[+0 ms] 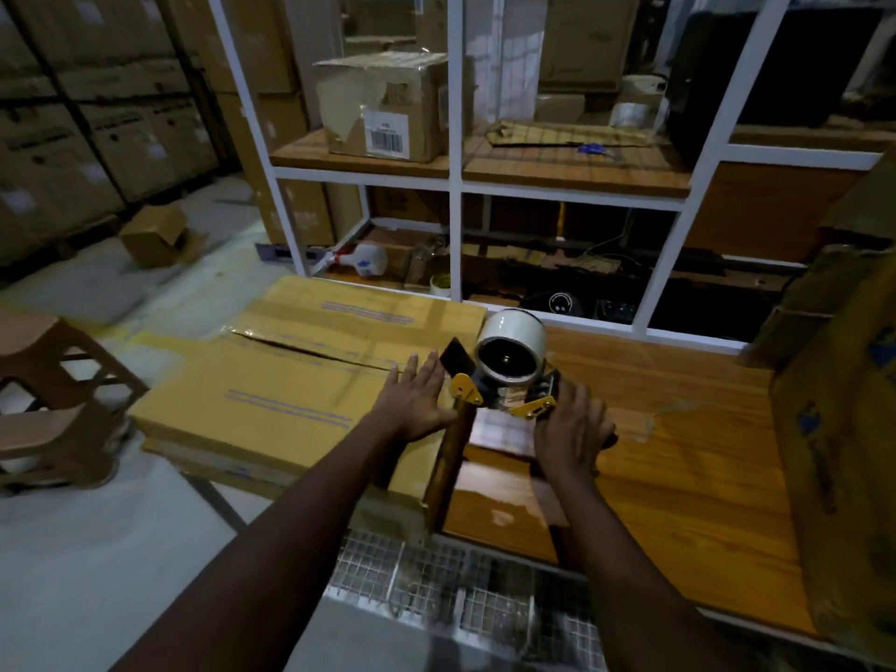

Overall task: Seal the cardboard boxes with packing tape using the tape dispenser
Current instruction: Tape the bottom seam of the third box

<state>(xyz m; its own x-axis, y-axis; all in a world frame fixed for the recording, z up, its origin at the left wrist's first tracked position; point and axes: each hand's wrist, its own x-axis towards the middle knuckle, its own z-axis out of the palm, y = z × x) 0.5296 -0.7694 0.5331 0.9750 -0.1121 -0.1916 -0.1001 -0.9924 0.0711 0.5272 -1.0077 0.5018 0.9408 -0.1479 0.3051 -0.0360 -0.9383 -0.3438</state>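
Note:
A flat yellow-brown cardboard box (291, 380) lies at the left end of the wooden table, its top flaps meeting at an unsealed seam. A tape dispenser (509, 366) with a white tape roll and yellow side plates stands at the box's right edge. My left hand (419, 397) lies flat with straight fingers on the box's right end, just left of the dispenser. My right hand (572, 434) grips the dispenser's handle, which it hides. A shiny strip of tape (502, 426) stretches from the dispenser toward me.
The wooden table (679, 477) extends to the right, where a tall cardboard box (843, 429) stands. White shelving (456, 186) with boxes, a spray bottle and cables is behind. A wooden stool (53, 405) stands at left; wire mesh (436, 589) lies below the table edge.

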